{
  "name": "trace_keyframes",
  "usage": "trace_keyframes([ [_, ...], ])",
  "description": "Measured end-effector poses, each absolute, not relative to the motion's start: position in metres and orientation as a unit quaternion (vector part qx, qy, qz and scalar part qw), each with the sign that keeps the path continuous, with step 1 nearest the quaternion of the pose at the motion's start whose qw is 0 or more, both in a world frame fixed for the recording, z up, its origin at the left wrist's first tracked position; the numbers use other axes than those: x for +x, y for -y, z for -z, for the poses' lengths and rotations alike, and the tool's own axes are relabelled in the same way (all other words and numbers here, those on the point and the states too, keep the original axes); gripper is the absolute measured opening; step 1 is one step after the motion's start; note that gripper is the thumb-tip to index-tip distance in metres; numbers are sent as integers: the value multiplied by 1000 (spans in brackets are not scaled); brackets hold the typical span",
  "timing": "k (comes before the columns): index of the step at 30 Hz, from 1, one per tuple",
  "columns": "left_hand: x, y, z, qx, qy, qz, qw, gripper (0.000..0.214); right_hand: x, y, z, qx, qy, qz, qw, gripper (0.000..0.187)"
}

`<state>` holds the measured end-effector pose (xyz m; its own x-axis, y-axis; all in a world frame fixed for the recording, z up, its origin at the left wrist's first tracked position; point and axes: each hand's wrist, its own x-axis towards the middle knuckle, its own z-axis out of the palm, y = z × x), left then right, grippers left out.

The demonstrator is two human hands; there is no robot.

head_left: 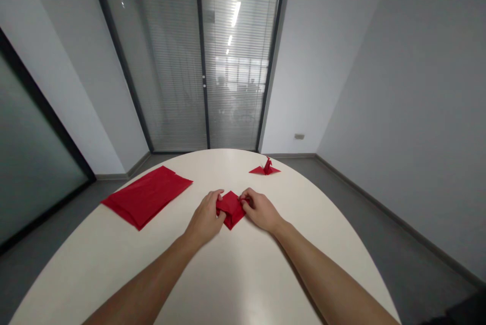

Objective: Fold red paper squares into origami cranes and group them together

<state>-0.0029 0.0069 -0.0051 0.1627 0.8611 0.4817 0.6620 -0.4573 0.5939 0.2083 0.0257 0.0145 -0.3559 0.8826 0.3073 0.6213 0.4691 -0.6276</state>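
From the head camera, the folded red paper (231, 208) lies mid-table (228, 274), pinched at its side edges by the left hand (205, 217) and right hand (260, 209). Left of it lies a red paper stack (147, 195); beyond it a finished red crane (266, 168). Nothing lies between.

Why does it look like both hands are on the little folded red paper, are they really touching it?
Touching. The head view shows the left hand and right hand pinching opposite sides of the folded red paper, no gap.
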Motion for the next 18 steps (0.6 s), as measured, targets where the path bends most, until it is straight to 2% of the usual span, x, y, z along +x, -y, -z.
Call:
trace_keyframes([
  [4, -4, -8, 6, 741, -522, -402, 131, 49, 208, -25, -15, -483, 790, -204, 319, 10],
  [12, -5, -7, 1, 711, -560, -408, 121, 18, 207, -23, -18, -497, 791, -184, 307, 9],
  [18, -4, -2, -7, 705, -569, -411, 96, 10, 208, -23, -18, -501, 787, -171, 318, 7],
])
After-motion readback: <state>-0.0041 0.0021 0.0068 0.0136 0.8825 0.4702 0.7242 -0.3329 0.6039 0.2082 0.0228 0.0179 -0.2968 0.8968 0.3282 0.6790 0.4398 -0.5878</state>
